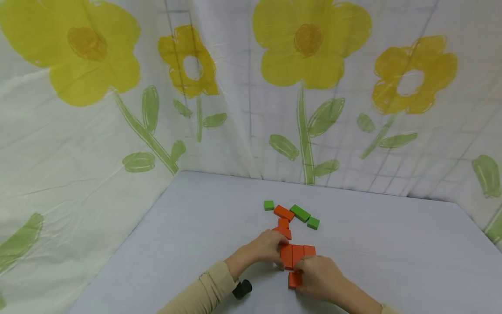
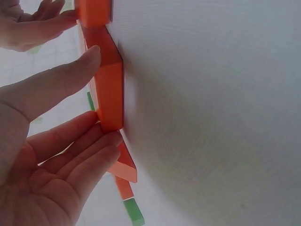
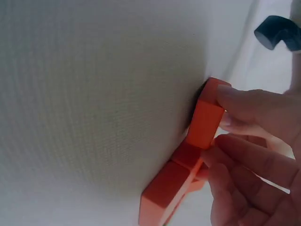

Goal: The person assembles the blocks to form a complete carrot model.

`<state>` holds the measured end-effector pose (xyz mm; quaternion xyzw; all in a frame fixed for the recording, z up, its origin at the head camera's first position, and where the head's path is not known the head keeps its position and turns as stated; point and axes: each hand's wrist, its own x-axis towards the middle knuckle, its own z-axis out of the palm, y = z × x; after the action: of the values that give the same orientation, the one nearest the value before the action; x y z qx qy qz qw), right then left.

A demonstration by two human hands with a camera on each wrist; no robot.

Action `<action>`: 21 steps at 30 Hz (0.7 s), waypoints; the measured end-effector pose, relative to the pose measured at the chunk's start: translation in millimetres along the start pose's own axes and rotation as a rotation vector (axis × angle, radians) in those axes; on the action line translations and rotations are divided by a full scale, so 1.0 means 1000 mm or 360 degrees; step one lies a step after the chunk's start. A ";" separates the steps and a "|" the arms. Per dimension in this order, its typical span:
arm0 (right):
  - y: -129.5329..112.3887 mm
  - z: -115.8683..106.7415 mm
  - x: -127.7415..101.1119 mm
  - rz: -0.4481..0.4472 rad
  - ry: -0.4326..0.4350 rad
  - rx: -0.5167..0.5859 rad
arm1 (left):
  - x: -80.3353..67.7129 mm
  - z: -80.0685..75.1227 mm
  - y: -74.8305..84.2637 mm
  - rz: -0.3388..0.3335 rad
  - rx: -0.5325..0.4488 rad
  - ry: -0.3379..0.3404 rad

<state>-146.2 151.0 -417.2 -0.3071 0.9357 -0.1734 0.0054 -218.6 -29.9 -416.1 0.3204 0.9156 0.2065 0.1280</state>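
Observation:
Flat orange-red blocks lie side by side on the table. My left hand (image 1: 262, 247) spans the leftmost one, the long orange-red block (image 2: 110, 92). In the left wrist view its thumb presses near one end and its fingertips sit at the other. Nearer to me, a small orange-red block (image 3: 207, 120) is pinched between the thumb and fingers of my right hand (image 1: 323, 278). This small block (image 1: 295, 280) stands just in front of the row, with part of it hidden by the hand. Another orange-red block (image 1: 297, 255) adjoins the long one.
Beyond the hands, an orange-red trapezoid block (image 1: 283, 232) and a small orange block (image 1: 283, 223) lead up to a tilted orange block (image 1: 284, 213). Green blocks (image 1: 300, 213) lie around them. A black band (image 1: 242, 289) is at the left wrist. A flowered curtain (image 1: 235, 131) borders the table.

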 end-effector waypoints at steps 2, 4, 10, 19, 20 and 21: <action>0.000 0.001 0.000 -0.0011 0.0016 0.0026 | 0.000 0.000 0.000 0.0000 0.0003 0.0003; 0.001 0.002 0.001 -0.0031 0.0035 0.0048 | 0.000 0.000 0.000 -0.0007 -0.0003 0.0005; 0.003 0.003 0.003 -0.0041 0.0035 0.0084 | -0.001 0.000 0.002 -0.0029 -0.0017 0.0001; 0.027 -0.020 0.045 0.0143 0.0173 0.0055 | 0.002 0.000 -0.001 0.0007 -0.0069 -0.0002; 0.032 -0.020 0.051 0.0150 0.0194 0.0017 | 0.003 0.001 -0.001 0.0004 -0.0071 -0.0004; 0.037 -0.019 0.058 0.0148 0.0202 -0.0009 | 0.004 0.001 0.000 0.0009 -0.0071 -0.0005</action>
<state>-216.6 151.7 -405.5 -0.2517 0.9479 -0.1895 -0.0467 -221.2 -27.3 -417.8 0.3202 0.9097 0.2268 0.1359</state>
